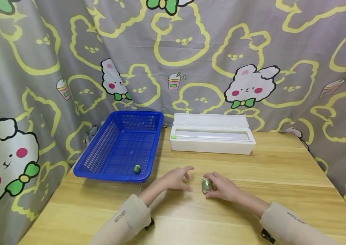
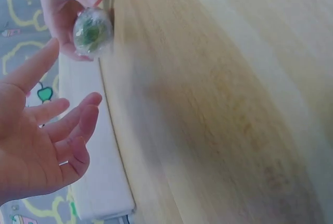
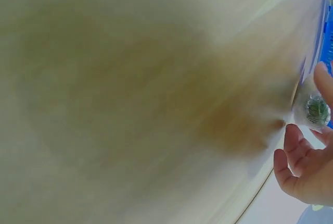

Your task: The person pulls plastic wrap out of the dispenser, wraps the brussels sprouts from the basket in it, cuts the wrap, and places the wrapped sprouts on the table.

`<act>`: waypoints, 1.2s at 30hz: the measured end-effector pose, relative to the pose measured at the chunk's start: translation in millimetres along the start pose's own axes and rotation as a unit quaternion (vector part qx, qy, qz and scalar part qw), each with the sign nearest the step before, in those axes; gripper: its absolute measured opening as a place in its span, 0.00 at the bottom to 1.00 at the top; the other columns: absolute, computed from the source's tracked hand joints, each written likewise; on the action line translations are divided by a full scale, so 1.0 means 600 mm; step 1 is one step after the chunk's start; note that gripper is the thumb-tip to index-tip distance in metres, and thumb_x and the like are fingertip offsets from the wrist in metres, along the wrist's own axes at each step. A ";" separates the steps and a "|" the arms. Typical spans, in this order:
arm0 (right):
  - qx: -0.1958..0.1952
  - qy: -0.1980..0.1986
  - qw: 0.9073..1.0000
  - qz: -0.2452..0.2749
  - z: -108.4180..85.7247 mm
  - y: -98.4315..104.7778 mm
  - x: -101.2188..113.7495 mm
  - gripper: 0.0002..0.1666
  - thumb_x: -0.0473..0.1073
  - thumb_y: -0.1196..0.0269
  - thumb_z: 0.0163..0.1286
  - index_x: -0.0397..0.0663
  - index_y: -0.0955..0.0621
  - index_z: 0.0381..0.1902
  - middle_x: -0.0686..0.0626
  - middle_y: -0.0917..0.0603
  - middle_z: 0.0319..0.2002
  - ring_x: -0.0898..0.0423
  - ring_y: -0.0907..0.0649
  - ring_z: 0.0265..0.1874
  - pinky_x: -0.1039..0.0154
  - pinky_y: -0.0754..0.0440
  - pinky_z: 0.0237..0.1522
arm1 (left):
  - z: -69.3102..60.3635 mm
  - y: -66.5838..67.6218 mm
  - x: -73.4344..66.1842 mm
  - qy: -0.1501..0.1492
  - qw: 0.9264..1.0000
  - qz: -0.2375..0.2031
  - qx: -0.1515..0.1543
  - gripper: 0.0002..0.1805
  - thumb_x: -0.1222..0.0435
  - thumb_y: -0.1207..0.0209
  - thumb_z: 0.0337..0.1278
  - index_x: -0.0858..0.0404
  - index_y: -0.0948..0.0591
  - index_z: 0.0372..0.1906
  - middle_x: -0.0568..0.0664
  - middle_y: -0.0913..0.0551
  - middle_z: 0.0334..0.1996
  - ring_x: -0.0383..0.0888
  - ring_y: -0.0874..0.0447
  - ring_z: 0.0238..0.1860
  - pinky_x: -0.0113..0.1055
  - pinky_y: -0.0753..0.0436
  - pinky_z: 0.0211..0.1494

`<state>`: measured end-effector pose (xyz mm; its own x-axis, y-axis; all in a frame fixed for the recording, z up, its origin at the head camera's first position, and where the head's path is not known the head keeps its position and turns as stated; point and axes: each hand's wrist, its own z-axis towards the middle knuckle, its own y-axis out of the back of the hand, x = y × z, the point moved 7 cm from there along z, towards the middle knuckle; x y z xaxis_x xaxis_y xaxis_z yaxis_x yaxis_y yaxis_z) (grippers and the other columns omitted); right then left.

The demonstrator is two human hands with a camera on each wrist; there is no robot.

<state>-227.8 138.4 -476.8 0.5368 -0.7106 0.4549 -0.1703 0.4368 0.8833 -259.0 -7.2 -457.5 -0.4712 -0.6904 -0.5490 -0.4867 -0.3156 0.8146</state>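
Ball (image 1: 206, 185), green inside a shiny clear wrap (image 2: 105, 26), sits just right of centre in the lower half of the head view, clamped between the thumb and fingers of the right hand (image 1: 224, 188); whether it touches the wooden surface (image 1: 292, 173) below cannot be told. To its left, near the middle of that view, the left hand (image 1: 175, 179) has its fingers apart and holds nothing, with a gap between it and the ball. The left wrist view shows its palm at the left of the frame, fingers slightly bent, and the ball in the other hand at the upper left. In the right wrist view the ball shows at the right edge, between thumb and fingers. Left of centre in the head view stands a blue basket (image 1: 107, 176), a smaller green ball (image 1: 137, 169) lying in its lower right corner. A long white box (image 1: 211, 147) with its lid (image 1: 203, 120) raised stands at upper centre-right, before a grey patterned curtain (image 1: 188, 35). Beige sleeves (image 1: 127, 217) enter from the bottom edge.
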 end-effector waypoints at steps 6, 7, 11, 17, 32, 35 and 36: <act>-0.010 -0.005 1.000 -0.016 0.005 0.003 0.000 0.32 0.52 0.30 0.49 0.42 0.25 0.49 0.53 0.26 0.36 0.61 0.25 0.31 0.66 0.25 0.29 | -0.009 0.012 0.008 0.004 1.000 -0.020 -0.020 0.44 0.55 0.32 0.41 0.61 0.38 0.65 0.51 0.19 0.43 0.43 0.20 0.37 0.37 0.25 0.47; -0.011 -0.009 1.000 -0.015 0.005 0.005 -0.002 0.31 0.51 0.30 0.49 0.41 0.25 0.48 0.53 0.25 0.36 0.61 0.25 0.31 0.66 0.25 0.30 | -0.011 0.014 0.009 0.004 0.999 -0.024 -0.024 0.44 0.55 0.32 0.41 0.61 0.38 0.65 0.51 0.19 0.43 0.41 0.20 0.34 0.35 0.24 0.45; -0.015 -0.033 0.999 0.001 0.003 0.012 -0.018 0.30 0.49 0.30 0.49 0.39 0.24 0.47 0.53 0.25 0.36 0.61 0.25 0.31 0.66 0.25 0.31 | -0.015 0.020 0.014 0.004 0.998 -0.049 -0.037 0.44 0.55 0.32 0.41 0.60 0.38 0.65 0.53 0.19 0.44 0.36 0.23 0.29 0.31 0.25 0.38; -0.033 -0.070 0.997 0.009 -0.017 0.036 -0.057 0.29 0.47 0.30 0.48 0.39 0.24 0.47 0.51 0.25 0.36 0.60 0.25 0.32 0.65 0.25 0.31 | -0.018 0.027 0.022 0.004 0.995 -0.081 -0.063 0.44 0.56 0.31 0.41 0.62 0.39 0.65 0.55 0.20 0.43 0.46 0.21 0.36 0.33 0.26 0.38; -0.023 -0.140 0.989 -0.037 -0.078 0.127 -0.202 0.29 0.43 0.30 0.48 0.33 0.24 0.46 0.40 0.21 0.39 0.48 0.22 0.36 0.54 0.25 0.33 | -0.005 0.046 0.030 -0.005 0.980 -0.121 -0.158 0.41 0.60 0.33 0.43 0.64 0.38 0.65 0.59 0.20 0.46 0.53 0.23 0.39 0.37 0.26 0.37; -0.007 -0.155 0.988 -0.008 -0.084 0.136 -0.230 0.28 0.41 0.31 0.49 0.31 0.25 0.46 0.40 0.21 0.38 0.49 0.22 0.35 0.55 0.25 0.34 | -0.002 0.047 0.031 0.002 0.976 -0.134 -0.174 0.40 0.60 0.34 0.44 0.61 0.38 0.65 0.58 0.21 0.47 0.51 0.24 0.39 0.36 0.26 0.36; -0.003 -0.157 0.988 0.005 -0.085 0.138 -0.239 0.27 0.40 0.31 0.50 0.31 0.25 0.46 0.41 0.21 0.38 0.49 0.23 0.35 0.56 0.25 0.33 | -0.001 0.047 0.031 0.004 0.974 -0.138 -0.179 0.40 0.60 0.34 0.44 0.61 0.38 0.65 0.58 0.21 0.46 0.50 0.24 0.39 0.36 0.26 0.36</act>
<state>-276.4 304.6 -474.5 0.2520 -0.8420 0.4770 -0.1696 0.4469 0.8784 -280.8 -29.5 -444.8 -0.3517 -0.5519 -0.7561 -0.3059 -0.6956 0.6500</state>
